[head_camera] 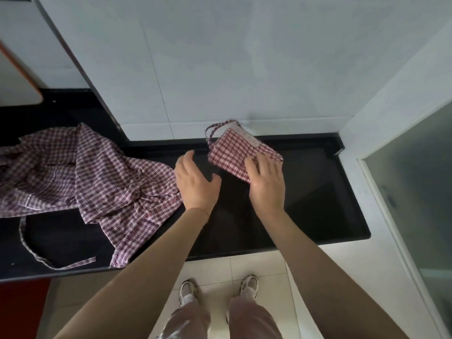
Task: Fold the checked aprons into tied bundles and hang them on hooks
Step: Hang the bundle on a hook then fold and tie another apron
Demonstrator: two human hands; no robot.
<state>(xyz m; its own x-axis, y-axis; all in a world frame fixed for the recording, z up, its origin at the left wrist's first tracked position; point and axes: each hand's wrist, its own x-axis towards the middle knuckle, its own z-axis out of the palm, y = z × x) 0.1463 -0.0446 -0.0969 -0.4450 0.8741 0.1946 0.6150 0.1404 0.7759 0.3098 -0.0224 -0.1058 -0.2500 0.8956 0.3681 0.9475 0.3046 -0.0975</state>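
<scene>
1. Counter (318, 204), black, spanning the middle of the frame: judged best to keep the bundle flat on it while securing the ties.
2. Unfolded apron (97, 177), checked red and white, crumpled at centre left, strap trailing lower left.
3. Folded bundle (232, 152), upper centre, loop toward the wall.
4. Right hand (266, 182), fingers flat, pressing the bundle.
5. Left hand (195, 182), spread, holding nothing, beside the unfolded apron.
</scene>
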